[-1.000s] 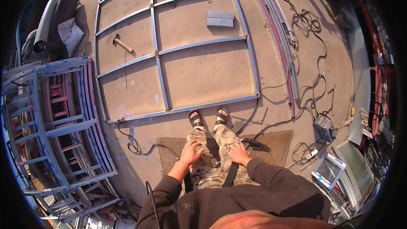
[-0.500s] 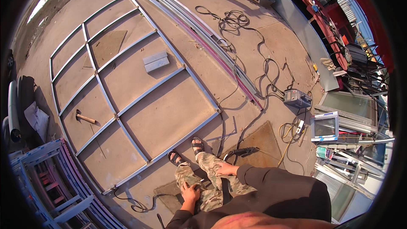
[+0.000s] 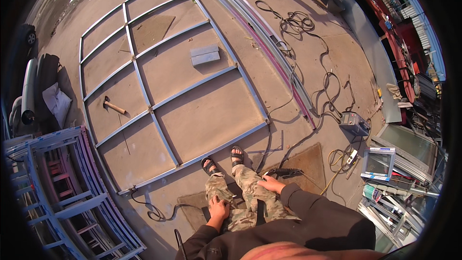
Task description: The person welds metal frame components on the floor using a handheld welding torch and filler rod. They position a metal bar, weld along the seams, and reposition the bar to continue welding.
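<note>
My left hand [image 3: 219,208] is at the thigh of my camouflage trousers [image 3: 245,183], its fingers bent into the cloth. Against the other leg, my right hand [image 3: 272,184] has its fingers curled on the fabric. Both hands look closed on the trousers, though the fingertips are partly hidden. Just beyond my sandalled feet lies a large welded metal frame [image 3: 163,98], flat on the ground and divided by crossbars. A hammer [image 3: 114,106] with a wooden handle rests within one left section. Beside my right hand is a dark welding electrode holder [image 3: 278,171] with its cable.
A grey metal box [image 3: 204,55] sits inside the frame's outline. Long metal profiles [image 3: 260,38] run along its right. A welding machine [image 3: 354,124] and tangled cables [image 3: 298,21] lie farther right. Window frames are stacked at left [image 3: 62,188], and glazed panels [image 3: 380,162] at right.
The view has shifted, so the ground frame and surrounding things appear farther right and mostly higher. Both hands remain at the trousers, with little movement against my legs.
</note>
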A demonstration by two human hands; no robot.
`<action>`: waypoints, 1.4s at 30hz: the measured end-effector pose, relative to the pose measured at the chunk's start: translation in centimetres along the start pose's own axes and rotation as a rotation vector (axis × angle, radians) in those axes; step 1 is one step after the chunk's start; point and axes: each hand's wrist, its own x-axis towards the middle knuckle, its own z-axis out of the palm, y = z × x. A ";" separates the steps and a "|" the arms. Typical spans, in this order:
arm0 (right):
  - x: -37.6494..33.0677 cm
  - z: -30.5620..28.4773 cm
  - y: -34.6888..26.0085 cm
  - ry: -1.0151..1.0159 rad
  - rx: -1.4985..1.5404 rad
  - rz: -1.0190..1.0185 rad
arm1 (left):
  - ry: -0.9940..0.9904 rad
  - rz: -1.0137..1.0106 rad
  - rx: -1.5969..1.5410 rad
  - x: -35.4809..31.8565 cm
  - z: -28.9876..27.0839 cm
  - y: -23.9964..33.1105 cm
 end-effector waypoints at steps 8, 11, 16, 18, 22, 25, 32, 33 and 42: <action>-0.5 5.7 0.9 -0.108 -0.561 0.049 | 0.018 -0.016 0.017 -0.8 0.0 0.8; 0.6 5.0 1.6 -0.123 -0.551 0.022 | 0.028 -0.037 0.027 -0.9 0.1 0.9; 0.6 5.4 1.0 -0.121 -0.559 0.069 | 0.033 -0.047 0.017 -1.0 0.0 1.1; 0.3 5.2 0.5 -0.152 -0.473 0.063 | 0.034 -0.057 0.026 -1.1 -0.1 1.2; -0.5 4.6 0.3 -0.098 -0.433 0.038 | 0.028 -0.068 0.018 -1.1 -0.5 1.5; -0.8 4.8 0.8 -0.043 -0.435 0.020 | 0.022 -0.073 0.000 -1.2 -0.7 1.7; 0.7 5.5 2.7 -0.039 -0.433 0.019 | 0.020 -0.071 0.021 -1.2 -0.3 1.5; 0.9 5.5 3.0 -0.042 -0.434 0.025 | 0.024 -0.061 0.022 -1.1 -0.3 1.5; 1.3 5.7 3.8 -0.020 -0.419 0.032 | 0.014 -0.066 0.041 -1.0 -0.1 1.7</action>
